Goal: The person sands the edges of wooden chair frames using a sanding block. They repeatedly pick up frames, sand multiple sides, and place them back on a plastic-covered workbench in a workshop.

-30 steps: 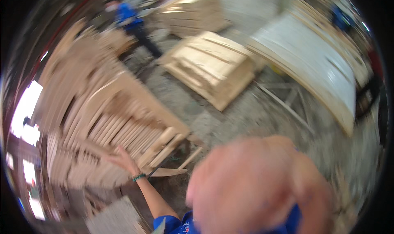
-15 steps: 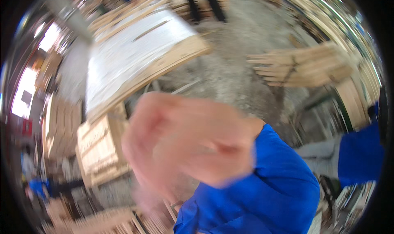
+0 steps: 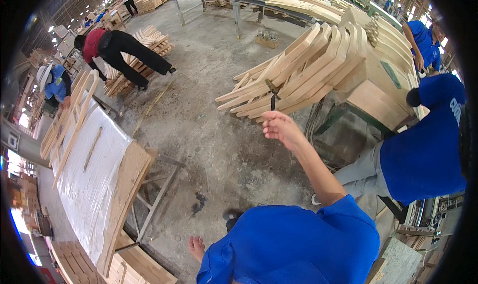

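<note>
My right hand (image 3: 282, 130) reaches out over the floor, fingers curled, at the near end of a stack of curved wooden pieces (image 3: 318, 60). Its thumb and forefinger meet the lower end of a black strip (image 3: 273, 103), whose upper end joins a brownish, metal-looking piece (image 3: 271, 86) against the wood. Whether that is a tool or a fastening, I cannot tell. My left hand (image 3: 196, 247) hangs low beside my blue shirt, partly hidden by the sleeve. Its visible fingers hang loosely, with nothing seen in them.
A plastic-covered table (image 3: 94, 159) with wooden frame pieces (image 3: 74, 119) stands left. A person in blue and grey (image 3: 423, 139) is close on my right. Beyond, a person in red (image 3: 94, 44) bends over stacked wood (image 3: 152, 40). A metal-legged bench (image 3: 236, 20) is farther back.
My view has swung right and up. My right arm, blurred across the picture before, is now stretched forward to the black strip at the wood stack. My left hand now shows low down.
</note>
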`<state>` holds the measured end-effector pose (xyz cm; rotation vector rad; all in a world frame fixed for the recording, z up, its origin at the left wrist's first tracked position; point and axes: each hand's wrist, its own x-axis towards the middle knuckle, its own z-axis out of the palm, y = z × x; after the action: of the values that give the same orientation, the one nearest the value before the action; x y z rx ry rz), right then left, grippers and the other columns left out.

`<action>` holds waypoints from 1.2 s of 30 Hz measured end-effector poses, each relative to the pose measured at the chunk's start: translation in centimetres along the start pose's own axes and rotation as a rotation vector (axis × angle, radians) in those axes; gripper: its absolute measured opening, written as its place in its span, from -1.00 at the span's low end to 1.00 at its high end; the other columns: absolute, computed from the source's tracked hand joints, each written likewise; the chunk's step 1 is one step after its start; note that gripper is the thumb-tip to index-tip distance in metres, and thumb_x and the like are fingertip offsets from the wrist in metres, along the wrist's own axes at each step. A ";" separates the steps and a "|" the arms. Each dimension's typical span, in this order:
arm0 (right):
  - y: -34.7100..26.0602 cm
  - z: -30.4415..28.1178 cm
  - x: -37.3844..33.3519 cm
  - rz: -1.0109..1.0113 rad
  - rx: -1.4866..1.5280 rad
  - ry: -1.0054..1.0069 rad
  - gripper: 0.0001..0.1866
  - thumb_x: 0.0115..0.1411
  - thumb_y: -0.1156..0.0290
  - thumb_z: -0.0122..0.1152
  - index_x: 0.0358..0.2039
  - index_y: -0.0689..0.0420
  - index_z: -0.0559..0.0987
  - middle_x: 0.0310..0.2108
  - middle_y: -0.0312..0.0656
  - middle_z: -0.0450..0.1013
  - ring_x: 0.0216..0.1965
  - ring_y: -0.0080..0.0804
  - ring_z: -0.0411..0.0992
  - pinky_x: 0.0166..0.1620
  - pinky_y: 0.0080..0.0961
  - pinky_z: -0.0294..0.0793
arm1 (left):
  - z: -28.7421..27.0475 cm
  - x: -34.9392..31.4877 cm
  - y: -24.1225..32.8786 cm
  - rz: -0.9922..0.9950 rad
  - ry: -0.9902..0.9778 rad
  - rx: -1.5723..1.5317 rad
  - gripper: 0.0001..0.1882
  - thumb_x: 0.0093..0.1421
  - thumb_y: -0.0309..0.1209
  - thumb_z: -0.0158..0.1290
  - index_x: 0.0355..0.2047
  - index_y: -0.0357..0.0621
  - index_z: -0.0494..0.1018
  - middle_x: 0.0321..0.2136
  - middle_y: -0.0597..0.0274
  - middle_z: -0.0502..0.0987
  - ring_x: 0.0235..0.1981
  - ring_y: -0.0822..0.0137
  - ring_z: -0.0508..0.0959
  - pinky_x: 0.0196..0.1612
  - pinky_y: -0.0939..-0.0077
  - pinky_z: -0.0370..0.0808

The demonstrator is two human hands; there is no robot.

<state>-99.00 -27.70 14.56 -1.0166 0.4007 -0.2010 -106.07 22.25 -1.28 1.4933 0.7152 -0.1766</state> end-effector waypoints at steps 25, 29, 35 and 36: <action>-17.2 -19.6 32.1 -0.515 -0.256 1.021 -0.05 0.07 0.33 0.30 0.36 0.22 -0.04 0.21 0.01 0.21 0.05 -0.27 0.37 -0.02 -0.43 0.44 | 57.7 29.1 27.3 0.374 -0.975 0.453 -0.56 0.31 -0.43 -0.01 0.16 -0.35 0.27 -0.03 0.07 0.48 -0.02 0.36 0.48 0.05 0.52 0.41; -17.7 -19.8 32.1 -0.461 -0.363 1.172 -0.04 0.06 0.31 0.31 0.37 0.16 -0.04 0.26 0.01 0.13 0.05 -0.33 0.37 -0.04 -0.39 0.46 | 67.4 25.1 27.6 0.376 -1.180 0.640 -0.56 0.28 -0.41 0.04 0.12 -0.35 0.31 -0.04 0.08 0.50 -0.01 0.34 0.49 0.05 0.50 0.41; -21.8 -16.7 33.7 -0.399 -0.319 0.988 -0.12 0.07 0.21 0.32 0.32 0.17 0.11 0.08 -0.07 0.36 -0.01 -0.39 0.39 -0.07 -0.45 0.42 | 79.0 19.1 31.1 0.752 -1.508 0.803 -0.42 0.16 -0.32 0.19 0.13 -0.35 0.30 -0.01 0.05 0.48 0.06 0.20 0.47 0.12 0.34 0.36; -22.6 -15.7 34.5 -0.430 -0.322 0.920 -0.16 0.09 0.23 0.29 0.32 0.16 0.12 0.06 -0.04 0.38 -0.02 -0.37 0.41 -0.06 -0.44 0.43 | 81.0 17.8 31.9 0.881 -1.548 0.861 -0.37 0.14 -0.31 0.21 0.15 -0.35 0.28 0.00 0.04 0.47 0.07 0.17 0.46 0.14 0.30 0.35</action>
<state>-73.69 -63.58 18.76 -1.2829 1.0682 -1.0364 -49.08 -45.03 9.51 1.7381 -1.3905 -0.8796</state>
